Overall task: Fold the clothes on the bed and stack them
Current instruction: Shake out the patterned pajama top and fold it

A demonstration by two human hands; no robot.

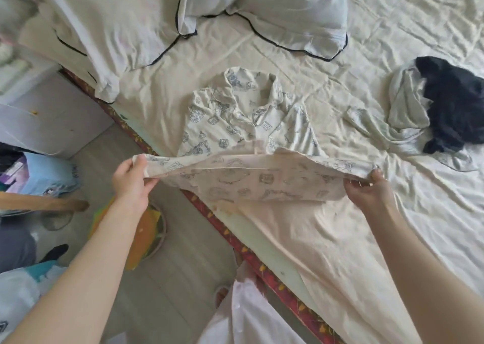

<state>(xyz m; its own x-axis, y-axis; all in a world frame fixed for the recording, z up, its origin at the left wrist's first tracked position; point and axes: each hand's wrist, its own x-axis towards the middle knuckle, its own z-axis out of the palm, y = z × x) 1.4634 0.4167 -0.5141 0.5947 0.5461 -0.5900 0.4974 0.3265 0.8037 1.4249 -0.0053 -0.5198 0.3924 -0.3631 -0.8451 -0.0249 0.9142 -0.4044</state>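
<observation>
A cream shirt with a blue print [235, 123] lies collar-up on the bed sheet [353, 212], near the bed's left edge. Its bottom hem is lifted off the sheet and stretched between my hands. My left hand [131, 178] pinches the hem's left corner, thumb on top. My right hand [369, 189] grips the hem's right corner. To the right lie a crumpled pale grey-green garment [403, 113] and a black garment [455, 102], partly overlapping.
Two pillows [275, 11] with dark piping sit at the head of the bed. The bed's red patterned edge [230, 236] runs diagonally. On the floor to the left are a blue box [44, 173], an orange item [141, 236] and a round stand.
</observation>
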